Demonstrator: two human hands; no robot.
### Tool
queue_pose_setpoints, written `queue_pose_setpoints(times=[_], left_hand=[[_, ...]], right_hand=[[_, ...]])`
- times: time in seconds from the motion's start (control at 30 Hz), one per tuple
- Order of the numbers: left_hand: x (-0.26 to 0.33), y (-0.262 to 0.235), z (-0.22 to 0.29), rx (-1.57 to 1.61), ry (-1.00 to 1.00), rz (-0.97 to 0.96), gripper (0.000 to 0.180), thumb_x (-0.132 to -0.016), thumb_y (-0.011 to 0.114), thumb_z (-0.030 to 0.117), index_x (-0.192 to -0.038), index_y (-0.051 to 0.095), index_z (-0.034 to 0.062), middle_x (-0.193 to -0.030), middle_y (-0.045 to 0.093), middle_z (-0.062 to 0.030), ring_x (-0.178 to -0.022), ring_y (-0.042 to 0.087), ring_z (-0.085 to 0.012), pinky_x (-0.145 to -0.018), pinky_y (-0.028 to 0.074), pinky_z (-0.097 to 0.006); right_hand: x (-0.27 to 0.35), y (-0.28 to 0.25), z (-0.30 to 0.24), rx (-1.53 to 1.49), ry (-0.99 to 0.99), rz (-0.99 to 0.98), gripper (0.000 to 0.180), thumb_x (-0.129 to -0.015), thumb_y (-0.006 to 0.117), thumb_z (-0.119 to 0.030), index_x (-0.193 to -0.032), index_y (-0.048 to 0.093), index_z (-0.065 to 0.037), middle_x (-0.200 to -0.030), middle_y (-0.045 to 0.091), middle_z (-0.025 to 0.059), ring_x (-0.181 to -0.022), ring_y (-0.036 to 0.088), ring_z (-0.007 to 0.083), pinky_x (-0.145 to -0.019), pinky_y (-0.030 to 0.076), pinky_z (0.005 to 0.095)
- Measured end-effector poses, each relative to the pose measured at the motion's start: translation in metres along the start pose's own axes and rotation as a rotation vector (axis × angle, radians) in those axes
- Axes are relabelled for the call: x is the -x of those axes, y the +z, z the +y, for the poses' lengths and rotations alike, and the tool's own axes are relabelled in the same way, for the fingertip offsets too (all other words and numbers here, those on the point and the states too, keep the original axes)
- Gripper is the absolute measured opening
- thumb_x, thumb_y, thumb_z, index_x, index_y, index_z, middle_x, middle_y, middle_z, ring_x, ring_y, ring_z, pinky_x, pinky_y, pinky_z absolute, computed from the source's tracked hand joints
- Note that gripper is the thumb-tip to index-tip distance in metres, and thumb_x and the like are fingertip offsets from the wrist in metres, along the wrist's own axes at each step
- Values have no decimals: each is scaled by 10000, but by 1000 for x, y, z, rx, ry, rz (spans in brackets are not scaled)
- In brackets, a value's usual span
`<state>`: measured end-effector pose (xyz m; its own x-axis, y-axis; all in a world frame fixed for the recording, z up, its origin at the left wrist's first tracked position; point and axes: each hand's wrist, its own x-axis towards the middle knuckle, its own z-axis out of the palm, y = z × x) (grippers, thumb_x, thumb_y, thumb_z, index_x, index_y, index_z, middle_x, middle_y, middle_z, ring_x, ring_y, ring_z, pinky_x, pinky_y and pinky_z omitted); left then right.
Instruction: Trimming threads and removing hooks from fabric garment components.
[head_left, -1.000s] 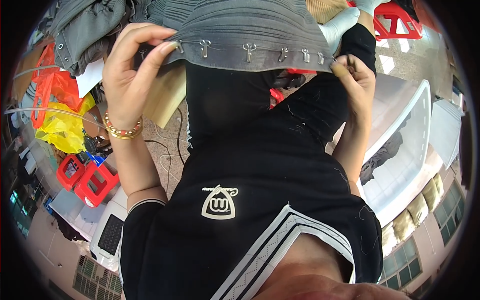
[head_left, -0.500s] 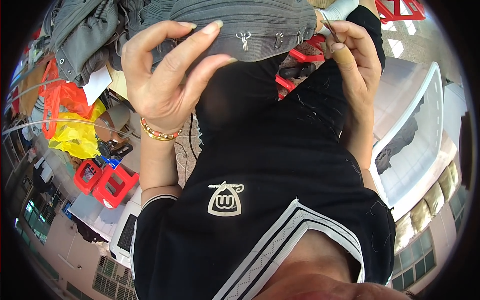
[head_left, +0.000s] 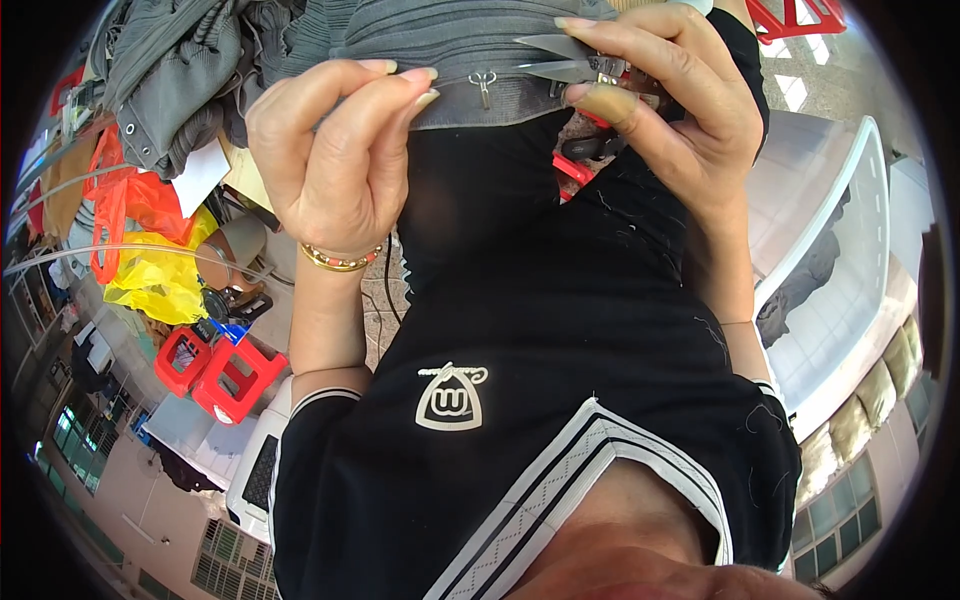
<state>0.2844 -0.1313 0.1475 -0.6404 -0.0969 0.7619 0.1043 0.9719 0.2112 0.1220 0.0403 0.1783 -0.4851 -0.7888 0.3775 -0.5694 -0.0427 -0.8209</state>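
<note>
A grey ribbed garment (head_left: 420, 38) lies across my lap, its smooth waistband edge toward me. A metal hook (head_left: 484, 88) is fixed to that band. My left hand (head_left: 345, 150) is closed in a pinch just left of the hook, on what looks like a fine thread, only faintly visible. My right hand (head_left: 690, 105) holds thread snips (head_left: 565, 70), their two pointed blades parted and aimed left over the band, close to the hook. A tan covering (head_left: 607, 103) wraps my right thumb. The right fingers hide most of the snips' handle.
More bunched grey garments (head_left: 185, 90) are heaped at the far left. Below them are an orange-red bag (head_left: 150, 205), a yellow bag (head_left: 155, 280) and a red plastic stool (head_left: 235, 380). A white bin (head_left: 850, 230) with dark cloth inside stands on the right.
My left fingers have closed from a spread pose into a pinch. My right hand has moved left over the band, and the snips' parted blades now show there.
</note>
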Motion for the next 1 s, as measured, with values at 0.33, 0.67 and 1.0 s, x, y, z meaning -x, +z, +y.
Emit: queue_pose_setpoints(times=[0.33, 0.67, 1.0], left_hand=[[-7, 1, 17, 144, -117, -14, 156, -781, 715, 67, -924, 669, 108, -880, 621, -35, -787, 563, -178, -684, 419, -277], [-5, 1, 22, 207, -187, -13, 128, -799, 693, 56, -915, 656, 96, -843, 628, -23, -763, 557, -171, -698, 400, -278], [-3, 3, 23, 194, -187, -37, 130, -793, 697, 58, -910, 653, 92, -834, 633, -22, -764, 560, -175, -703, 392, -283]], right_hand=[[-6, -2, 13, 148, -214, -109, 428, -656, 824, -83, -1064, 702, -50, -823, 575, 45, -680, 545, 154, -563, 421, 244], [-6, -8, 3, 123, -104, -143, 414, -674, 806, -117, -1074, 706, -73, -824, 572, 45, -677, 552, 160, -567, 427, 251], [-7, -7, 0, 116, -126, -163, 373, -684, 797, -109, -1045, 711, -72, -802, 559, 42, -646, 552, 155, -541, 430, 252]])
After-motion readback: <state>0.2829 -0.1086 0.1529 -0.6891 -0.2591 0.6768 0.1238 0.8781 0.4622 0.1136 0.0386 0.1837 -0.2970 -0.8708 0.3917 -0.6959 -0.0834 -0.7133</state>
